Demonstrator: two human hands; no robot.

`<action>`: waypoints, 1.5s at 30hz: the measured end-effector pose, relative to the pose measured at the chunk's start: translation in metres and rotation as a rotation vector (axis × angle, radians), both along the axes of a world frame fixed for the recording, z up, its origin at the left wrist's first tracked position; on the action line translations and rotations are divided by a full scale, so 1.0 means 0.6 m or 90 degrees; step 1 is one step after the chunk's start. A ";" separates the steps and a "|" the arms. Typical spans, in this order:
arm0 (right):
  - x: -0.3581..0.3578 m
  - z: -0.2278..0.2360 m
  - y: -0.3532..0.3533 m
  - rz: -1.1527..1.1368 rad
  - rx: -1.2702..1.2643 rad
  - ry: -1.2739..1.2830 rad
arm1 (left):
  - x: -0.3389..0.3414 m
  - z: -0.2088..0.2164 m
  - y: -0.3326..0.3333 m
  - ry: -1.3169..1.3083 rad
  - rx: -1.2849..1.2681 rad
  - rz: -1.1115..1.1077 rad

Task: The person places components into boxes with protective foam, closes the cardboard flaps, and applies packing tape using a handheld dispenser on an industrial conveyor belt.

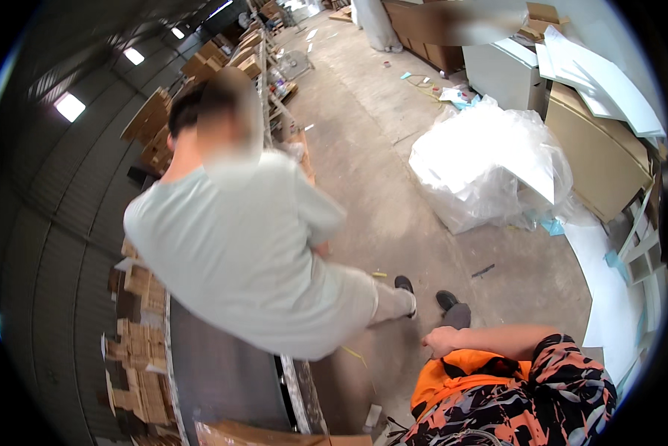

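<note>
My right hand is held out in front of my body, just above the bright orange cloth at the front of my patterned shirt. Its fingers look curled in; what they hold, if anything, is hidden. My left hand is out of view. A co-worker in a pale grey T-shirt and light trousers stands close by on the left, turned away toward the bench side, and hides part of the conveyor belt.
Stacked brown cardboard pieces line the belt's far side. A flat cardboard piece lies at its near end. On the right sit a big clear plastic bag, a large carton and white sheets. Scraps litter the concrete floor.
</note>
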State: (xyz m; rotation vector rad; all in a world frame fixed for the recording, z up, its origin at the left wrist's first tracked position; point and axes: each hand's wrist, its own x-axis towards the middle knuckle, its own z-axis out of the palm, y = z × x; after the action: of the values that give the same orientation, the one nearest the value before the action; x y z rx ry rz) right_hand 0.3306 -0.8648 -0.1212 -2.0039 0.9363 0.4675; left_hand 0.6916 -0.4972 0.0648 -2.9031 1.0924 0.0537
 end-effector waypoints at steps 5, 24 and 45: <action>-0.015 -0.025 -0.183 -0.017 0.006 -0.006 | -0.022 0.077 -0.310 -0.033 -0.158 -0.095; -0.237 -0.198 -0.917 -0.353 0.006 0.122 | -0.026 0.259 -1.335 -0.100 -0.549 -0.145; -0.227 -0.261 -1.573 -0.472 0.047 0.087 | -0.220 -0.227 -1.678 0.413 0.142 0.243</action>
State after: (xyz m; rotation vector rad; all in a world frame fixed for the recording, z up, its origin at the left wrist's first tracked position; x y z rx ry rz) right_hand 0.1941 -1.8086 -0.2779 -1.4262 1.6193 0.2122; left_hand 0.5598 -1.5041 -0.0712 -2.8879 0.4874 1.1069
